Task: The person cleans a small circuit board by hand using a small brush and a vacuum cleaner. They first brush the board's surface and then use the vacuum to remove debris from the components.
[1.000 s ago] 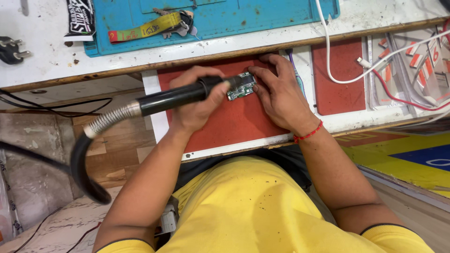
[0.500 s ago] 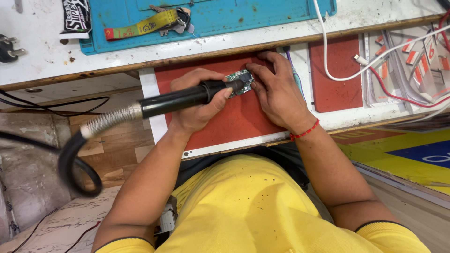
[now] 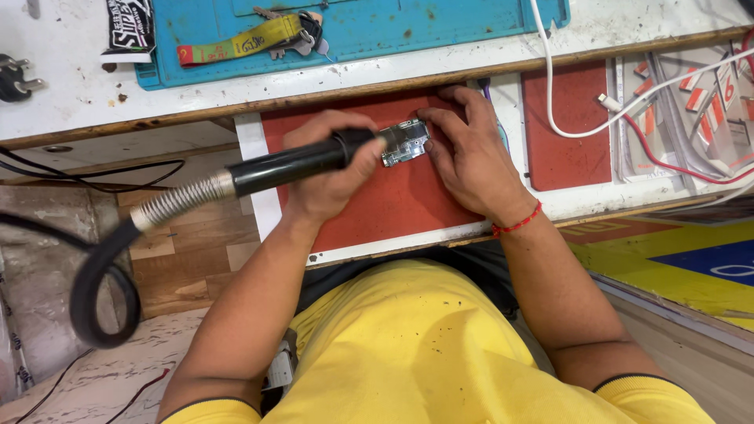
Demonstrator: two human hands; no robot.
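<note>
My left hand [image 3: 326, 177] grips a black hot-air wand [image 3: 287, 165] with a metal spring collar and a thick black hose [image 3: 98, 286] looping down to the left. The wand's tip points at a small green circuit board [image 3: 404, 141] lying on a red mat [image 3: 393, 204] set in a pulled-out drawer. My right hand [image 3: 467, 153] rests on the mat with its fingers pressing the board's right edge and top, steadying it.
A blue work mat [image 3: 377, 27] with a yellow lanyard and keys [image 3: 251, 35] lies on the white bench above. A black plug [image 3: 16, 78] sits at the far left. White and red cables [image 3: 628, 118] cross a second red mat and tray at right.
The hose loop has swung a little to the left and down. Both hands and the board stay in nearly the same place on the red mat.
</note>
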